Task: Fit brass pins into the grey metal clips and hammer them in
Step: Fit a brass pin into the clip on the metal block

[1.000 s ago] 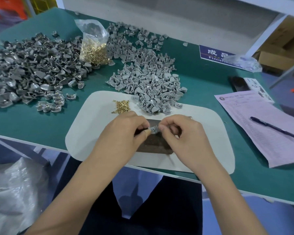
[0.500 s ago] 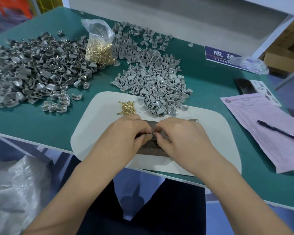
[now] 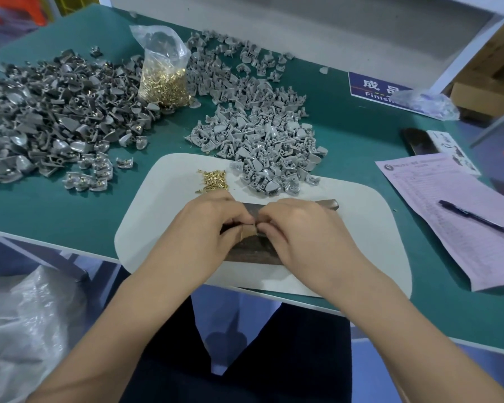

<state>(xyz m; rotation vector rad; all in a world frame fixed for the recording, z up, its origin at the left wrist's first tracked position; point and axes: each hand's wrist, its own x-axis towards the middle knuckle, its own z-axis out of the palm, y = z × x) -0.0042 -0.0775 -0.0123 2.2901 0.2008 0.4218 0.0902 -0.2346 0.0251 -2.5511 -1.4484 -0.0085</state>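
Note:
My left hand [image 3: 204, 228] and my right hand [image 3: 303, 232] meet fingertip to fingertip over a dark metal block [image 3: 250, 251] on the white mat [image 3: 157, 228]. Both pinch one small grey clip, which the fingers almost wholly hide. I cannot see a pin in it. A small heap of loose brass pins [image 3: 213, 180] lies on the mat just beyond my left hand. Light grey clips [image 3: 262, 141] are piled at the mat's far edge. A clear bag of brass pins [image 3: 163, 80] stands behind them.
A large darker heap of clips [image 3: 41, 112] covers the left of the green table, with a small cluster [image 3: 90, 178] near it. On the right lie a printed form [image 3: 454, 216], a pen [image 3: 477, 219], a phone [image 3: 416, 141] and a blue sign [image 3: 373, 88].
The clip, plainly visible between my fingertips a second ago, has come down onto the dark block and is now covered by my fingers. Both hands have closed together.

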